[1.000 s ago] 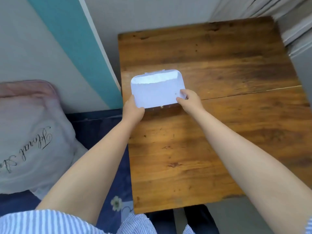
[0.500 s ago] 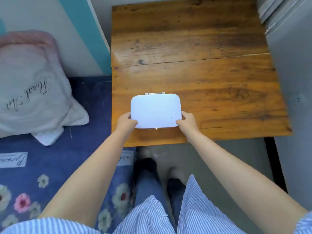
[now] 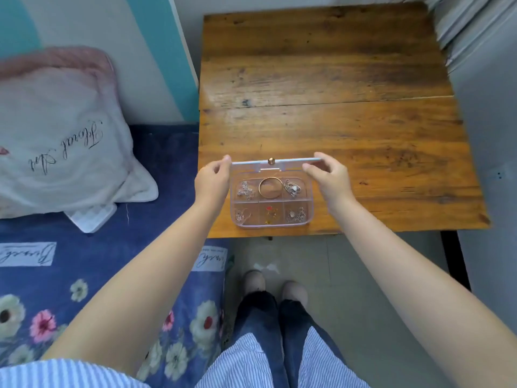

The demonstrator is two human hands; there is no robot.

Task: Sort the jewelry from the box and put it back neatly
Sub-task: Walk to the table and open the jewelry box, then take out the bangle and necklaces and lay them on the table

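The jewelry box (image 3: 270, 204) is a clear plastic case with six compartments in two rows of three. Its lid (image 3: 275, 162) stands raised, seen edge-on, with a small gold clasp knob at its centre. The lid's ends are pinched between the fingers (image 3: 225, 161) on the left and the fingers (image 3: 309, 166) on the right. Below the fingers, a gold bangle (image 3: 270, 187) lies in the upper middle compartment; silver pieces occupy the surrounding compartments.

Both hands, left (image 3: 210, 180) and right (image 3: 330, 177), hold the box (image 3: 272, 204) lid (image 3: 275, 163) upright.
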